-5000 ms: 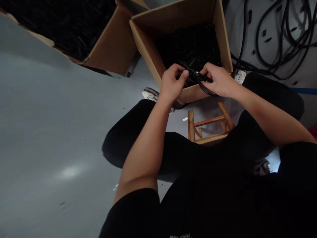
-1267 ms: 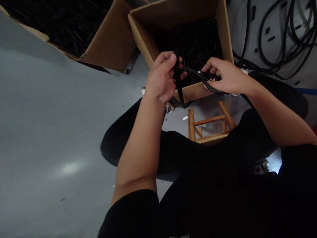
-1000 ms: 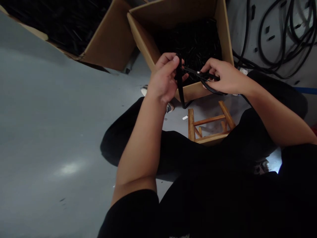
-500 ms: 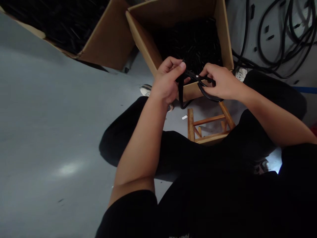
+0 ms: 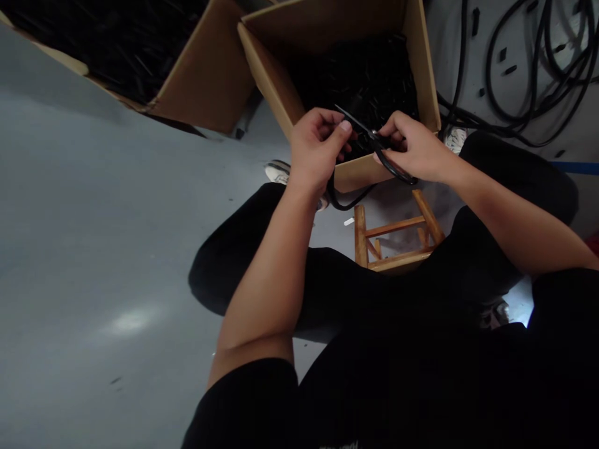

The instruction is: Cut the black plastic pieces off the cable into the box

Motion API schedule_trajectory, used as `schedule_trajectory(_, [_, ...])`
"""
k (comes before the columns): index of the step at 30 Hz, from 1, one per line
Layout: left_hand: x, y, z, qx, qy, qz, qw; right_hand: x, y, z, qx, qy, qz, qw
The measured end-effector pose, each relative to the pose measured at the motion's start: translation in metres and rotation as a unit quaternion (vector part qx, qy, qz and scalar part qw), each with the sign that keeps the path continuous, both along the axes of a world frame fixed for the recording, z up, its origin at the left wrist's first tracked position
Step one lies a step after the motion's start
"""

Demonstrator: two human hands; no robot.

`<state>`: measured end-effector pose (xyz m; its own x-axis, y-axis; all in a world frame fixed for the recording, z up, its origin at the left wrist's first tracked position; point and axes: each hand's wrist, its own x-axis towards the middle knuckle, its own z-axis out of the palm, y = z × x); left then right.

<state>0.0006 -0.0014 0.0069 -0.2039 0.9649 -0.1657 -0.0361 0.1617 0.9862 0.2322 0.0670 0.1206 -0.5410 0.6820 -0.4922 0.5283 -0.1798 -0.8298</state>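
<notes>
My right hand is closed round the handles of black-handled scissors, whose blades point up and left across the front of my left hand. Pinched between the thumb and fingers of my left hand is a black rubber strip; its length loops down below the hand, outside the box. Its held end is mostly hidden by the fingers. Both hands are over the near edge of a cardboard box, which contains many short black pieces.
To the left stands another cardboard box filled with black pieces. A wooden stool is between my knees. Coiled black strips and scattered small black bits lie on the floor at the right.
The scissor handles have come together and the blades now show past my left fingertips. The hanging loop of the strip has shifted slightly left. Both boxes stay in place.
</notes>
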Motion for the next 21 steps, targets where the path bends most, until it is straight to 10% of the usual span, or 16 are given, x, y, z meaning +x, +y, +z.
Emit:
schedule_trajectory(8, [0.008, -0.003, 0.058, -0.046, -0.022, -0.073, 0.996, 0.004, -0.004, 0.033, 0.114, -0.022, 0.072, 0.991])
schedule_trajectory(21, [-0.017, 0.001, 0.020, 0.009, -0.049, -0.054, 0.997, 0.007, 0.004, 0.029, 0.118, -0.014, 0.078, 0.990])
